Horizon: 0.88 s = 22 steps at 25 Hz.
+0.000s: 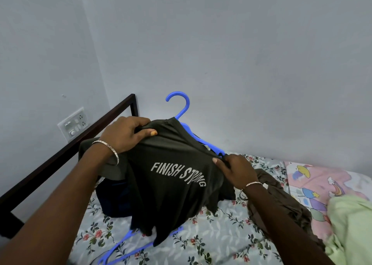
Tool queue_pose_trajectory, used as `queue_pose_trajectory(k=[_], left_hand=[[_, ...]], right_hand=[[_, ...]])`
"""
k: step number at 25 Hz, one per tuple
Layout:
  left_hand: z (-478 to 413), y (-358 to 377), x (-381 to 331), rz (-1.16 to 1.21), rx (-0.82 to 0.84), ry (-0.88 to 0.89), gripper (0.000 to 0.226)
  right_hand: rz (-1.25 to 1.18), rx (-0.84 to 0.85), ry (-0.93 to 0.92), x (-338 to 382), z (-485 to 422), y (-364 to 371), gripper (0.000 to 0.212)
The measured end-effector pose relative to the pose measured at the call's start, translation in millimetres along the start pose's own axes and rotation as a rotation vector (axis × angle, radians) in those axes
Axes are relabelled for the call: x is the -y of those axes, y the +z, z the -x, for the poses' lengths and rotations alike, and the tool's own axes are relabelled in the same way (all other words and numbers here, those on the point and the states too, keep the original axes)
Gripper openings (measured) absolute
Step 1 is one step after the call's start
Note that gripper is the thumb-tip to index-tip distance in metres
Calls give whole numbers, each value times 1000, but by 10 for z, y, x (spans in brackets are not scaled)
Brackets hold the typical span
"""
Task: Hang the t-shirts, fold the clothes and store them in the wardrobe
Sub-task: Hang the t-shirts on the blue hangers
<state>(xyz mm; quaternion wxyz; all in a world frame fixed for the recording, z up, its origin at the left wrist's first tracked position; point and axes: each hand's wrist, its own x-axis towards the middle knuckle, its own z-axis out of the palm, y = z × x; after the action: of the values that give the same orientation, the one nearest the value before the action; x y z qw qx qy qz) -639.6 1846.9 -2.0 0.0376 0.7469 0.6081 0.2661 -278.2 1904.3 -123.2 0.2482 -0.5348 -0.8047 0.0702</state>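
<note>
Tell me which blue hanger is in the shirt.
The raised hanger, hook pointing up, inside the dark FINISH STRONG t-shirt. The other hanger lies flat on the floral bedsheet.

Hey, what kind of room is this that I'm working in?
Most likely a bedroom: a bed with a floral sheet and a dark frame, a brown garment lying loose on it, and a dark t-shirt going onto a blue hanger. A switchboard sits on the wall.
</note>
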Motion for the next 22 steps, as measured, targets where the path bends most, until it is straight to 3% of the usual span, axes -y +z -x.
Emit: queue_pose_trajectory(k=[3,5,8,14,17,19,22], left_hand=[[28,-21,5,-222,85,-23,45],[78,3,50,-295,57,-71,37],[147,46,113,-173,-54,-113,38],[195,175,255,152,-50,-208,33],[217,233,372,379,-85,-244,20],[222,248,386,460,-84,-250,17],[223,251,403,536,-55,-242,19]], right_hand=[[4,-83,93,105,-88,-114,60],[-25,-141,35,159,-163,-152,50],[-59,-142,-122,410,-244,-175,18],[-189,-122,-329,938,-223,-107,24],[-267,-382,-222,905,-241,-150,7],[-319,-517,-64,791,-275,-229,12],[-241,-465,-32,528,-349,-247,21]])
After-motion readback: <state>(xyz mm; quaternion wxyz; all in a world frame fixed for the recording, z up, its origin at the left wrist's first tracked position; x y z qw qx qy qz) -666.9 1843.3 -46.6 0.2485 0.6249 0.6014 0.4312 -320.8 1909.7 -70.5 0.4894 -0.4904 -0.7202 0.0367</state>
